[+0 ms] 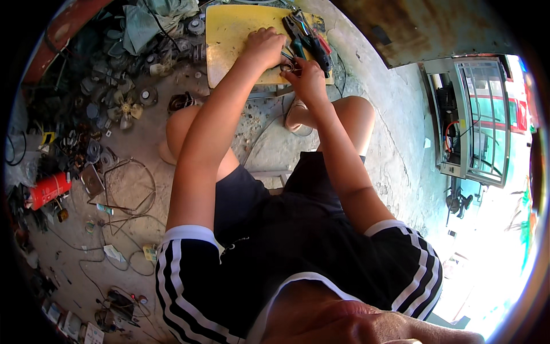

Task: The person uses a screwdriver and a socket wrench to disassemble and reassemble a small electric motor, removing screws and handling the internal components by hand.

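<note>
My left hand [265,47] is closed over the yellow worn board [232,31] in front of me, near a thin dark piece that I cannot make out. Just to its right and lower, my right hand [307,80] is closed at a small round metal ring [287,67], with its fingertips partly hidden. Beside both hands lies a bunch of hand tools [309,40] with black, red and green handles, on the board's right part.
Motor parts and fan blades [129,109] pile on the floor at left, with wire loops [123,163] and a red cylinder [48,189]. A rusty panel [389,26] is at upper right. A glass-fronted metal cabinet [467,120] stands at right. My knees flank the board's near side.
</note>
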The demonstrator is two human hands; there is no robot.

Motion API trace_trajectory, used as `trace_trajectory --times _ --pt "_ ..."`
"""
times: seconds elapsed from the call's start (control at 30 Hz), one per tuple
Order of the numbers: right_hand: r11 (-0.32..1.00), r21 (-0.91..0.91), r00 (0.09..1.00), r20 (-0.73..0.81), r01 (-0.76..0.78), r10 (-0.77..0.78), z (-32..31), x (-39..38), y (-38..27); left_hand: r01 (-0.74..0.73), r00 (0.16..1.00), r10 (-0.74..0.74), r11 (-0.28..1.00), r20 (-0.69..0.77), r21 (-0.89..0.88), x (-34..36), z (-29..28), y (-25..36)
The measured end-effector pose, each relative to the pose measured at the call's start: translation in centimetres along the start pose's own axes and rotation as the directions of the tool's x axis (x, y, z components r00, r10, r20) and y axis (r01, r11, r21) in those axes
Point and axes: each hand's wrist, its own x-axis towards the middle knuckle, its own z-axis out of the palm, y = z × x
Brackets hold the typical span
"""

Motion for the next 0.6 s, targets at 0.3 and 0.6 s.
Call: trace_trajectory --times 0.3,0.6 --pt "1.0 0.013 1.0 0.005 -0.022 0.022 0.2 0.1 0.1 -0.101 0.974 0.096 0.995 -0.206 -0.016 1.0 2.6 -0.6" --pt "0.996 0.037 0.996 -0.028 -0.086 0.087 0.1 -0.8 0.0 -0.174 0.97 0.167 0.984 -0.177 -0.023 -0.5 2.0 1.2"
